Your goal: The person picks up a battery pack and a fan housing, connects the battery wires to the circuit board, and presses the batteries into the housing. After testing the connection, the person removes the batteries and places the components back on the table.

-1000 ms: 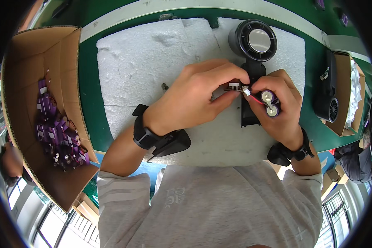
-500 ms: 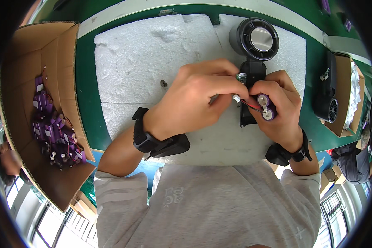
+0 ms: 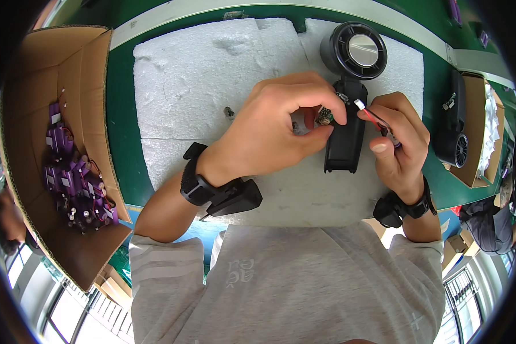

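A black handheld fan (image 3: pixel 345 140) lies on a white foam sheet, its round head (image 3: pixel 363 51) with a silver centre at the far end and its handle toward me. My left hand (image 3: pixel 281 126) is curled beside the handle, thumb and forefinger a little apart, around a small green circuit board (image 3: pixel 325 116). To the right of the handle, my right hand (image 3: pixel 404 137) grips a battery pack (image 3: pixel 391 139), mostly hidden by the fingers. Its red and black wires end in a white plug (image 3: pixel 359 105), which sticks out toward the handle.
At left stands a cardboard box (image 3: pixel 92 74) with several purple battery packs (image 3: pixel 69 178). Another black fan (image 3: pixel 456 126) lies at right beside a smaller carton (image 3: pixel 476 132). A small dark piece (image 3: pixel 229 113) rests on the foam sheet (image 3: pixel 195 74).
My right hand has turned and moved right with the battery pack, off the handle. The plug has left my left fingers. My left thumb and forefinger have spread apart.
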{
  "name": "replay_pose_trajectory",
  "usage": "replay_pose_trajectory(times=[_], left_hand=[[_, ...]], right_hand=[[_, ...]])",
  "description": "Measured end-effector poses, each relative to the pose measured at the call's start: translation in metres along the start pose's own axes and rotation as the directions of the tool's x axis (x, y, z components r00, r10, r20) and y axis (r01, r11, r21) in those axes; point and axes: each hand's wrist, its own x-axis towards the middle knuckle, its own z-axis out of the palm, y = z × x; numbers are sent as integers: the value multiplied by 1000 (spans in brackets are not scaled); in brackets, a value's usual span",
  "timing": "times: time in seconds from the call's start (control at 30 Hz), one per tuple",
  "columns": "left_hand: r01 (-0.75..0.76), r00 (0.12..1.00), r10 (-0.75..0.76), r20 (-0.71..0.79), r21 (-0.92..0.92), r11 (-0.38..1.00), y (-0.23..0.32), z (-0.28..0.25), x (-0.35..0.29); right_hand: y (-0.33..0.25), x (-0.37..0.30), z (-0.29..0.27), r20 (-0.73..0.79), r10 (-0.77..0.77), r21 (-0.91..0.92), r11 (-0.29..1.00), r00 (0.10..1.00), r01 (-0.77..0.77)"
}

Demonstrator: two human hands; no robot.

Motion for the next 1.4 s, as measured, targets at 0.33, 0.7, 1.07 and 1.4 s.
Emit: replay_pose_trajectory(times=[0.33, 0.7, 1.07, 1.4], left_hand=[[76, 997, -81, -8, -255, 964, -4, -2, -2], [119, 991, -127, -27, -215, 969, 3, -2, -2], [98, 990, -119, -71, -249, 964, -1, -3, 2], [317, 945, -275, 176, -298, 901, 4, -21, 5]], right_hand=[[-3, 3, 3, 75, -86, -209, 973, 993, 100], [-5, 0, 9, 11, -14, -248, 969, 1000, 17], [-7, 1, 10, 45, 53, -211, 977, 998, -42], [-7, -1, 9, 110, 87, -176, 982, 990, -66]])
